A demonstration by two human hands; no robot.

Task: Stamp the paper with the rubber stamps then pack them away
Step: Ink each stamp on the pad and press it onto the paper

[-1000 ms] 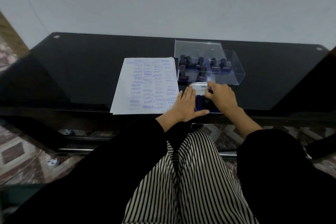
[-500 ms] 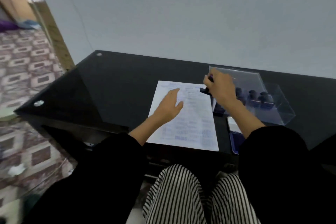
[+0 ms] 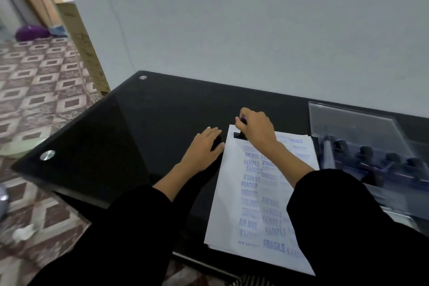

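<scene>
1. Paper (image 3: 234,204), stamped all over in blue, lies near right on the black table (image 3: 151,123).
2. One rubber stamp (image 3: 239,135) sits on its far left corner, gripped from above by the right hand (image 3: 255,127); that forearm hides some prints.
3. The left hand (image 3: 204,146) lies flat with fingers relaxed on the table, just left of the paper.
4. About four blurred stamps (image 3: 366,150) stand in the open clear box (image 3: 362,123), right.

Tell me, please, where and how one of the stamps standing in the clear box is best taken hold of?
Pinch a stamp by its rounded dark handle at the top, coming straight down from above. The stamps stand upright in a row, handles up, with their bases low behind the walls of the clear box, so a sideways approach looks blocked. The lid appears open.
</scene>
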